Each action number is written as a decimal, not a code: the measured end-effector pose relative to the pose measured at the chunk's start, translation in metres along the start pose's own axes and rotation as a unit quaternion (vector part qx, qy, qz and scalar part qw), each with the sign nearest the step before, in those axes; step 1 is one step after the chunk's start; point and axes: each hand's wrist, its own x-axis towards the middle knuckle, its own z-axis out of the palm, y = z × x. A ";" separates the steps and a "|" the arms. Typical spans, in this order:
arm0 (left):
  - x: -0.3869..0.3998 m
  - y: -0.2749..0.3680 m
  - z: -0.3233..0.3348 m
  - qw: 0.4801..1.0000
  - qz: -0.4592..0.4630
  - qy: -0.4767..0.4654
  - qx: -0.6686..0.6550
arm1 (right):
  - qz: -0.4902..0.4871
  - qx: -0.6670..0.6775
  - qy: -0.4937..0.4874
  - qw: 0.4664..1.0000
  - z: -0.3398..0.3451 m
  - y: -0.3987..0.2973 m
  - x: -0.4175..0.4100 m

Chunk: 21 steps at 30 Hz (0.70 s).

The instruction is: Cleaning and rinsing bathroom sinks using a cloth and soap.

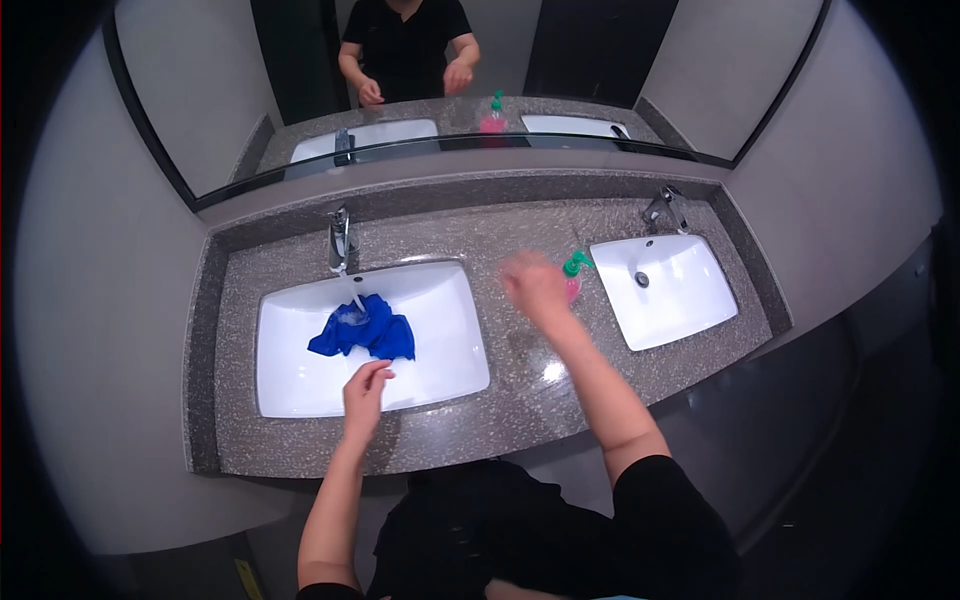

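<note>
A blue cloth (386, 330) lies crumpled in the left white sink (442, 360), under water running from the left chrome faucet (340, 244). My left hand (364, 397) is over the sink's front edge, just below the cloth, its fingers slightly bent and apart with nothing between them. Over the counter between the two sinks is my right hand (534, 289), blurred, so its finger pose is unclear. Close by its right side stands a clear pump bottle (573, 286) of pink liquid with a green pump head, partly hidden by the hand.
A speckled stone counter (495, 420) holds both basins and has a raised rim at the back and sides. On the right are a second white sink (675, 300) and its chrome faucet (664, 210). A framed mirror (480, 67) above reflects a person in black and the bottle.
</note>
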 end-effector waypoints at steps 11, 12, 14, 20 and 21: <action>0.045 0.059 0.187 0.976 0.028 -0.215 0.019 | 0.051 -0.010 -0.223 0.973 -0.052 0.137 0.034; 0.046 0.060 0.190 0.976 0.022 -0.213 0.022 | 0.131 0.051 -0.252 0.957 -0.051 0.140 0.038; 0.052 0.065 0.198 0.972 -0.028 -0.230 0.039 | 0.207 0.113 -0.282 0.930 -0.048 0.144 0.038; 0.090 0.096 0.254 0.908 -0.247 -0.240 -0.237 | 0.327 0.143 -0.282 0.891 -0.052 0.137 0.050; 0.100 0.101 0.262 0.908 -0.247 -0.240 -0.238 | 0.262 0.067 -0.257 0.928 -0.047 0.140 0.053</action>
